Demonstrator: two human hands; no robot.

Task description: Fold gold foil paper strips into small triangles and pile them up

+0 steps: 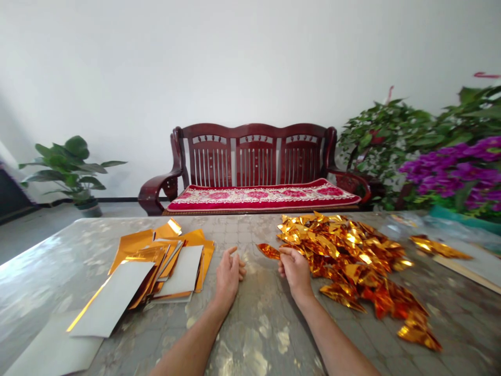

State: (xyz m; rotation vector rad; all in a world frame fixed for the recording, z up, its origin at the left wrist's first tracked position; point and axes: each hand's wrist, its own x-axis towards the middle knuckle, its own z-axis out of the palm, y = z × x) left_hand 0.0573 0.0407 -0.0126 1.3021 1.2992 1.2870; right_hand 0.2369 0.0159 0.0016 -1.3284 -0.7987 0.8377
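Near frame centre, my right grip (294, 269) pinches a foil piece (268, 251), likely light, slick, crushable, best held by one end; my left grip (229, 272) sits loosely spread.

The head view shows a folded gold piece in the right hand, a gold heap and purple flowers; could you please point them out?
Folded gold piece (268, 251): head view, on its exposed pointed end.
Gold heap (346, 245): head view, near its middle.
Purple flowers (450, 169): head view, on the middle blooms.
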